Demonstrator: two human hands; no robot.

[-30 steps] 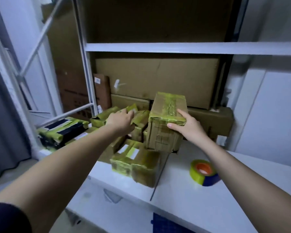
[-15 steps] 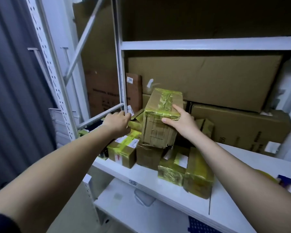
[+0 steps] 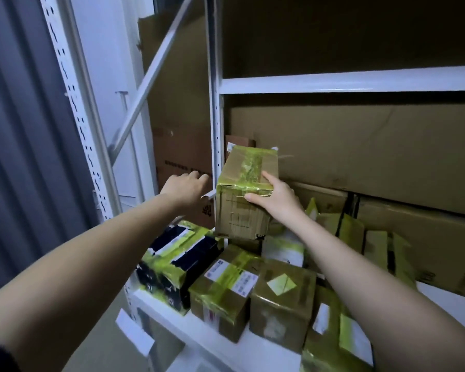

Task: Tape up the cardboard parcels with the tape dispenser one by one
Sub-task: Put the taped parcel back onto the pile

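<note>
Right hand [image 3: 275, 201] grips the upper right corner of a taped cardboard parcel [image 3: 242, 194]: index finger laid along the top face, thumb pressed on the near face. Parcel is held up, tilted, above the pile on the shelf; yellow-green tape runs along its top seam and around the upper edge. Left hand [image 3: 184, 187] is held out to the parcel's left, just beside the white shelf upright [image 3: 215, 124], fingers loosely curled, holding nothing; whether the fingertips touch the upright cannot be told.

Surface: white shelf board [image 3: 226, 345] of a white metal rack, with a diagonal brace [image 3: 151, 76] on the left side. Grey ribbed wall or curtain [image 3: 24, 130] at far left. Upper shelf beam [image 3: 346, 81] crosses above.

On the shelf board: a black box wrapped in yellow-green tape [image 3: 177, 261] at the left end, then two taped brown parcels [image 3: 223, 288] [image 3: 282, 302] side by side, touching. More taped parcels [image 3: 336, 334] at lower right. Large plain cartons [image 3: 360, 146] fill the back of the shelf. Tape dispenser not in view.
</note>
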